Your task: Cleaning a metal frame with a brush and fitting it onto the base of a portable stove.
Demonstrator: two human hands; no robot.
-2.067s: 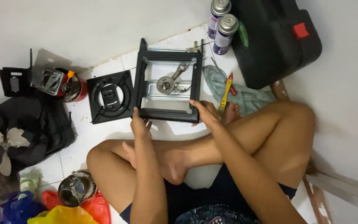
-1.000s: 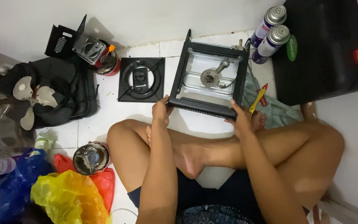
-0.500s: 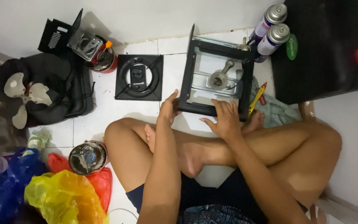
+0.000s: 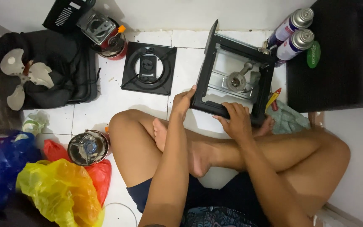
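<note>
Left hand [image 4: 183, 102] fingers gripping near-left corner of black stove frame [image 4: 233, 78]; right hand [image 4: 237, 121] fingers clamped over near edge. Frame tilted on white tiled floor [image 4: 106, 101], before crossed legs. Pan-support plate [image 4: 148, 68] left, two spray cans [image 4: 293, 33] right.

Head view, sole camera: worn on the person's head, it looked steeply down over the crossed legs onto a white tiled floor [image 4: 118, 105]. It sat close above the work, the forearms running up from the lower edge. The left hand [image 4: 183, 103] and right hand [image 4: 236, 122] fell near the frame's centre, their fingers on the near edge of a black stove frame [image 4: 215, 67]. Beyond the fingertips the view reached the wall base; left of them, a black grate plate [image 4: 148, 68] and coloured bags [image 4: 59, 189]. No second view shared the scene.
</note>
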